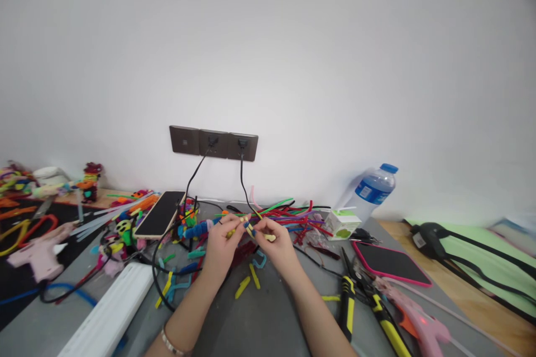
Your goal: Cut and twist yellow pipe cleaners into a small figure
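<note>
My left hand [223, 241] and my right hand [276, 241] meet over the middle of the table, fingers pinched together. Between them is a small pale yellow pipe cleaner piece [270, 237], with dark blue spots near the fingertips that I cannot make out clearly. Fingers partly hide its shape. Just below the hands lie short yellow pipe cleaner pieces [242, 287] and a bent light blue pipe cleaner [259, 259]. Behind them is a loose heap of red, green and purple pipe cleaners [288, 215]. A blue pipe cleaner coil [196, 231] lies beside my left hand.
At right are yellow-black pliers [347, 304], a pink glue gun [422, 318], a pink-edged phone [393, 263], a small box [341, 224] and a water bottle [372, 189]. At left are a phone [159, 215], a white power strip [111, 312], cables and another glue gun [38, 256].
</note>
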